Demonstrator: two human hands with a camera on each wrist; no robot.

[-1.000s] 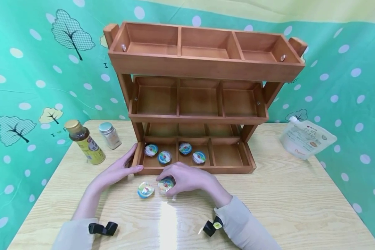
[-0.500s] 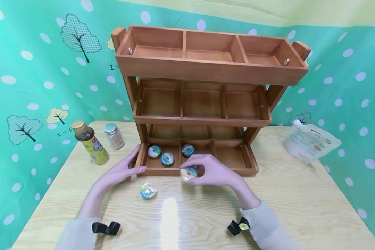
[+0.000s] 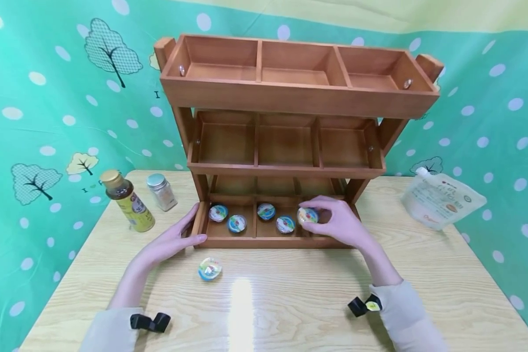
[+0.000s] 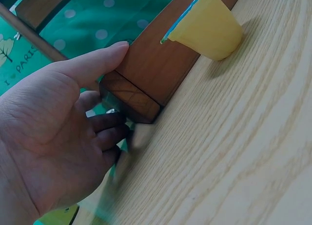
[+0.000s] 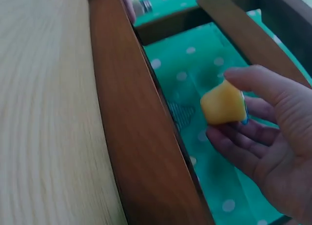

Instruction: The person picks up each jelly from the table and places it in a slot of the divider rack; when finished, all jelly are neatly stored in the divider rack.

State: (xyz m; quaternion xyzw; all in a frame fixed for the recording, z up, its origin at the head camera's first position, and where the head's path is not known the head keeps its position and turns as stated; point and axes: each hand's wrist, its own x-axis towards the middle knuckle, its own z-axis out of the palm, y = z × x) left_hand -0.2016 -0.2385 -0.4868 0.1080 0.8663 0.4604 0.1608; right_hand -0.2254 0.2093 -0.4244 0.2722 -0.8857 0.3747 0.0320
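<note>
My right hand (image 3: 339, 222) pinches a small jelly cup (image 3: 307, 216) between thumb and fingers, above the bottom tier near the divider before its right compartment. In the right wrist view the cup (image 5: 222, 105) shows a yellow body, with its lid facing the palm. My left hand (image 3: 171, 242) rests against the left end of the wooden rack (image 3: 273, 243), thumb on the front board and fingers along the side. Two jelly cups (image 3: 236, 223) sit in the bottom left compartment and two more cups (image 3: 285, 224) in the middle one. Another jelly cup (image 3: 209, 269) stands on the table before the rack.
The rack's upper tray (image 3: 299, 98) and middle tray (image 3: 286, 170) overhang the bottom tier. A brown-and-yellow bottle (image 3: 132, 205) and a jar with a teal lid (image 3: 162, 192) stand at left. A spouted pouch (image 3: 440, 200) stands at right on the table (image 3: 299, 298).
My right hand has carried one jelly cup from the table, rightward and up over the bottom tier's front board. My left hand stays at the rack's left end.
</note>
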